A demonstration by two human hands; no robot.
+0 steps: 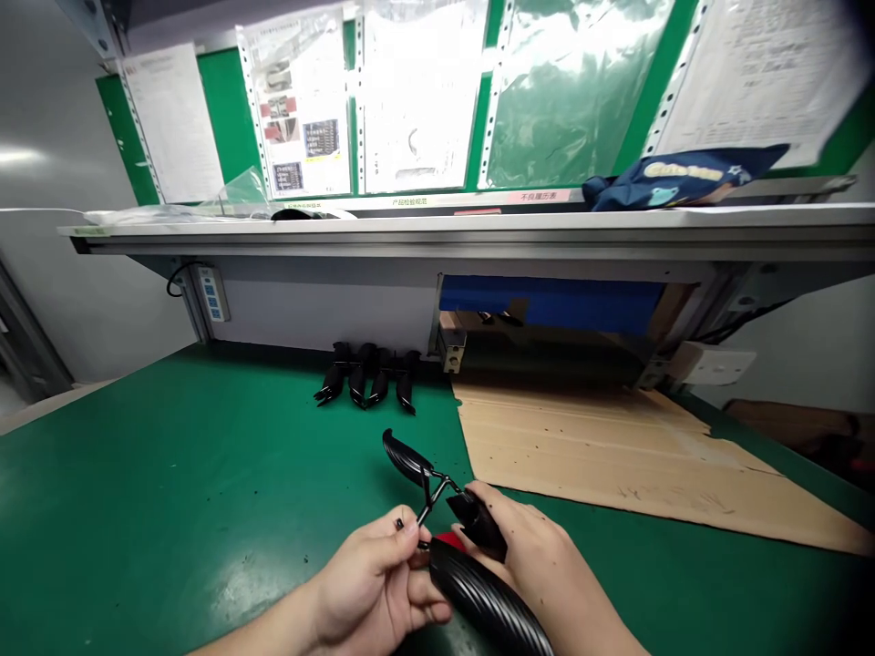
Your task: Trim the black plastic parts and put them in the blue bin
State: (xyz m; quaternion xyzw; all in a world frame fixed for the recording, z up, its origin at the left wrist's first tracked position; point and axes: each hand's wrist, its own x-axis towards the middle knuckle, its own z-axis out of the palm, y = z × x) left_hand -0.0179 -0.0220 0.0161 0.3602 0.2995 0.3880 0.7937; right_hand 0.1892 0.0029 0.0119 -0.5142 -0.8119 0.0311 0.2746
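Observation:
My left hand [373,583] is closed in a pinch on the thin metal linkage of a black eyelash curler [427,487], near its hinge. My right hand [540,569] is closed around the same curler's black ribbed handle [488,597], thumb on a black block near the hinge. The curler's curved black head points up and away from me. A bit of red [447,539] shows between my hands. Both hands hover just above the green mat [170,483] near its front edge.
Several black curler pieces [365,375] lie in a row at the back of the mat. A flattened cardboard sheet [602,446] covers the mat to the right. A shelf [437,232] overhangs the back, with a dark blue bag [684,178] and document sleeves above.

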